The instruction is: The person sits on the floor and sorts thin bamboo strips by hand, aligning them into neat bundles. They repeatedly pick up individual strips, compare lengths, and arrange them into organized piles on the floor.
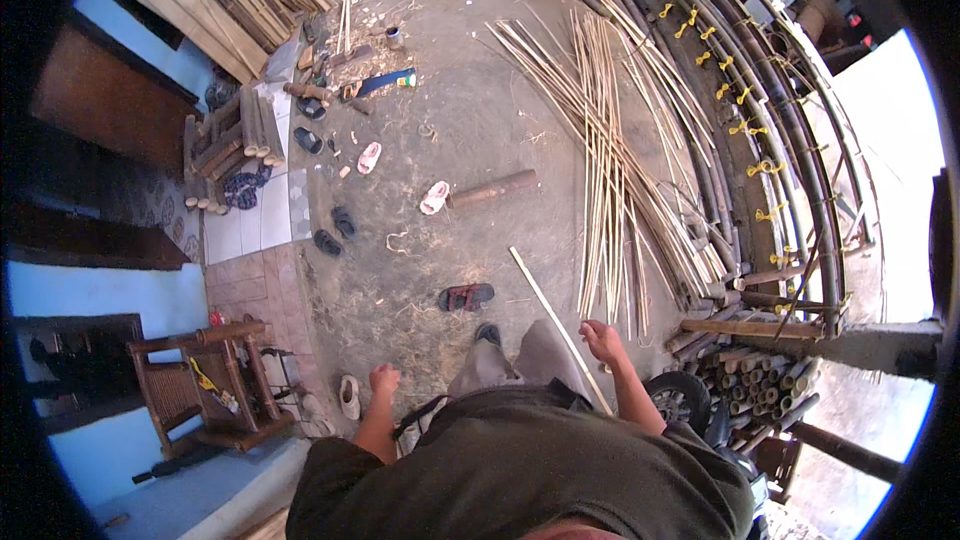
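My left hand [383,378] hangs beside my left thigh, its fingers loosely curled in, and nothing shows in it. On the other side, my right hand [602,342] is held out over the floor with its fingers bent and a little apart. Just left of it a long, pale bamboo strip [545,298] slants from the floor ahead down past my right leg. The strip's lower end is hidden behind my body, and no contact with the hand is visible. A dark sandal with reddish straps [467,297] lies in front of my feet.
Crossing bamboo strips [605,155] cover the floor ahead right, beside a bamboo frame with yellow ties [765,170]. Cut bamboo poles [755,385] and a motorcycle wheel [678,398] are close right. A bamboo chair [205,380] stands left. Ahead lie a short log [495,188] and a handsaw [385,82].
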The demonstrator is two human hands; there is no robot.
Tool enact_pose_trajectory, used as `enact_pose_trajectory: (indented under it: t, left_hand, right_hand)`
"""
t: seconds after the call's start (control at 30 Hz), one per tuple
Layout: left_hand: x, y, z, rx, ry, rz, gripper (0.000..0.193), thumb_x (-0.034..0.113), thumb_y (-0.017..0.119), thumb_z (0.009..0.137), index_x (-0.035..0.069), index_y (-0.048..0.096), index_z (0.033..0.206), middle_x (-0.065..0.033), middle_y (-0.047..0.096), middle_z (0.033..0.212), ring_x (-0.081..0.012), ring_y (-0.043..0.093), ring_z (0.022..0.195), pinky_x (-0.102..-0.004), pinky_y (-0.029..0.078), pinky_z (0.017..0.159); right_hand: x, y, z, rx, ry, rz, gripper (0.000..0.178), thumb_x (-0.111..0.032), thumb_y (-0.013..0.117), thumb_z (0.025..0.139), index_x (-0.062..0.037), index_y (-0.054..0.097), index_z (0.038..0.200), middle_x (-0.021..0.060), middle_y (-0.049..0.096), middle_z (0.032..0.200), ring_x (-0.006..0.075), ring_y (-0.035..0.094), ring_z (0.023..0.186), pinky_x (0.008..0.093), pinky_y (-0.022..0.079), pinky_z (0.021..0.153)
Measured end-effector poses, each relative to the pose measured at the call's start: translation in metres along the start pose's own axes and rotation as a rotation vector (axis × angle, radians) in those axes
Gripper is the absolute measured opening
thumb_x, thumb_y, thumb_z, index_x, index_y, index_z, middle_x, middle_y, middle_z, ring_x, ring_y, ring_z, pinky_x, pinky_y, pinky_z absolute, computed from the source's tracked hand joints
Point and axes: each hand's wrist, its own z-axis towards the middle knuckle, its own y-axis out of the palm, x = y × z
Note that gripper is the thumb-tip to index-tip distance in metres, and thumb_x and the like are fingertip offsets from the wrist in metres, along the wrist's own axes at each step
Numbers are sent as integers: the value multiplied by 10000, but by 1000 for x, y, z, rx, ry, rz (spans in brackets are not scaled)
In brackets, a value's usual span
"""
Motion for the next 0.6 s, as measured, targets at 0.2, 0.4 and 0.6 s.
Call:
enact_pose_trajectory:
  t: [0.2, 0.4, 0.6]
  left_hand:
    - [72, 5, 19, 142, -75, -58, 198, 255, 560, 893, 88, 588, 997, -63, 617, 824, -181, 591, 650, -319, 494, 558]
    - [139, 103, 32, -11, -75, 25, 224, 309, 532, 926, 103, 570, 1005, -57, 623, 821, -204, 604, 682, -379, 501, 606]
    - [221, 171, 54, 29, -68, -2, 219, 266, 527, 910, 68, 567, 992, -68, 605, 744, -206, 591, 593, -363, 477, 508]
  right_hand:
    - [21, -9, 19, -118, 6, -416, 396, -386, 453, 946, -71, 690, 979, 169, 686, 840, 295, 676, 830, 388, 510, 784]
    - [269, -53, 50, -141, 295, 427, 326, -346, 515, 941, -69, 651, 1045, 101, 695, 827, 205, 677, 764, 390, 517, 620]
    - [171, -95, 156, -96, 236, -238, 210, -256, 576, 884, -54, 602, 938, 147, 683, 852, 304, 671, 745, 421, 525, 636]
